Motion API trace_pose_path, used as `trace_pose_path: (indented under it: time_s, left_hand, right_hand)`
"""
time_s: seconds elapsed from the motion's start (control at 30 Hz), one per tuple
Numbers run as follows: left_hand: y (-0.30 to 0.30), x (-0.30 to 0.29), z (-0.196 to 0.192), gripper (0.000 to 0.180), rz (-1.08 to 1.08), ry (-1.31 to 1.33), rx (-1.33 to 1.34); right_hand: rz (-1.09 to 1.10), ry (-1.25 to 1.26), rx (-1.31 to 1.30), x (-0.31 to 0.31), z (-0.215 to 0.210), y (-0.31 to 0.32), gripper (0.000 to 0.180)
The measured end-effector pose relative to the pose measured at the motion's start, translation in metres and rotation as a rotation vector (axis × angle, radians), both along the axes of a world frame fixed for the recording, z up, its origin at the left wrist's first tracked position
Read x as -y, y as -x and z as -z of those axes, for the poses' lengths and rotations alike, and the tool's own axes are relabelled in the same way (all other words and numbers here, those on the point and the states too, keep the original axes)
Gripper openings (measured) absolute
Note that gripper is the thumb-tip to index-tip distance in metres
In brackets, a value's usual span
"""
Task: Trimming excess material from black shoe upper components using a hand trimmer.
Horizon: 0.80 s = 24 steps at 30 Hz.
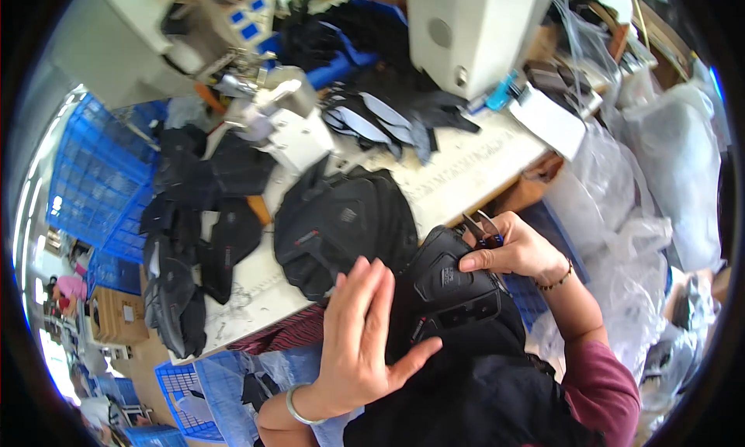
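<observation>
Right hand point(516, 249) has thumb and fingers clamped on a black pad point(446, 280), near the front edge of the white table point(462, 175). Snips point(484, 228) sit in the same hand, exact hold hard to make out. Left hand point(361, 342) near pad, fingers nearly together, thumb spread. Black stack point(341, 230) on table.

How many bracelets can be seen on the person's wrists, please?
2: a pale bangle around the wrist of the left hand, and a dark beaded bracelet around the wrist of the right hand.
</observation>
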State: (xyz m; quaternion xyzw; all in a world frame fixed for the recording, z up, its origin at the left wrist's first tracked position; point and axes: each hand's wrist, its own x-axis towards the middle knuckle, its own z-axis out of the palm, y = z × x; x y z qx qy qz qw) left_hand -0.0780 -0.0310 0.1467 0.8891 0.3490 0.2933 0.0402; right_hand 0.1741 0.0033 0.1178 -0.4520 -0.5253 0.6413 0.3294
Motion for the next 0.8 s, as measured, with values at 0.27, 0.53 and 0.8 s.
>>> trace_pose_path:
  time_s: [0.27,0.53,0.8]
  left_hand:
    - [-0.067,-0.024,0.068,0.029,0.112,0.976,0.515]
    - [-0.089,-0.026,0.096,0.029,0.090,1.083,0.550]
    - [-0.082,-0.031,0.091,0.028,0.081,1.383,0.669]
  right_hand:
    - [0.212,0.067,0.138,0.034,0.029,-0.026,0.022]
    - [0.291,-0.564,0.582,0.050,0.073,-0.024,0.022]
    - [0.812,-0.134,0.436,0.037,0.098,-0.080,0.016]
